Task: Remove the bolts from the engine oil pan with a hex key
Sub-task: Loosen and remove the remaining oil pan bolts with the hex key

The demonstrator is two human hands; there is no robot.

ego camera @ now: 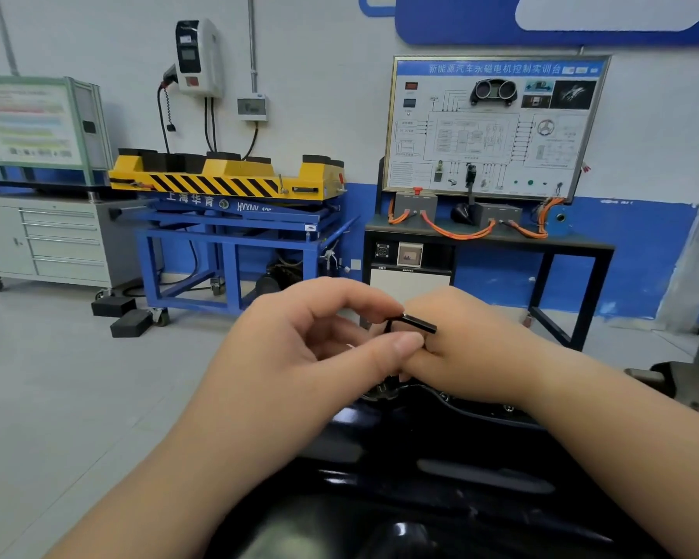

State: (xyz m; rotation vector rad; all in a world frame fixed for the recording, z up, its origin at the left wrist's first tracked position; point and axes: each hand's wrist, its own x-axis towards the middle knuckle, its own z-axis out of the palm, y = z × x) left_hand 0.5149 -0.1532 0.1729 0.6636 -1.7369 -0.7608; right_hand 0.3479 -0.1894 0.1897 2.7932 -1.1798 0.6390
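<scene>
Hex key (419, 322): a small black bent bar. It is up above the far rim of the oil pan (440, 486), between the two hands.
Long axis: the short arm that shows lies almost flat and points right, tipping down a little. I think the long arm goes straight down to the pan's rim, but the hands hide it.
Left hand (299, 349) grip: narrow, and holding the key. One fingertip is on top and the thumb is under, pinching it at the bend.
Right hand (477, 349) grip: this hand is just behind the key and touches the left thumb. Its fingers curl down toward the pan's rim and are hidden, so I cannot tell if it holds anything.
Way from grip to bolt: straight down, at the far rim of the pan. The spot is mostly covered, so I cannot tell if the key's tip sits in a bolt.
Nearer hand: both are at the key, but the left one has it.
Other bolts: a bolt head (444, 396) and a second bolt head (509, 407) sit in the pan's rim, to the right of the grip.
Pan look: black, shiny and bumpy, close below the arms.
Next move, my guess: swing the short arm round to turn the key.
</scene>
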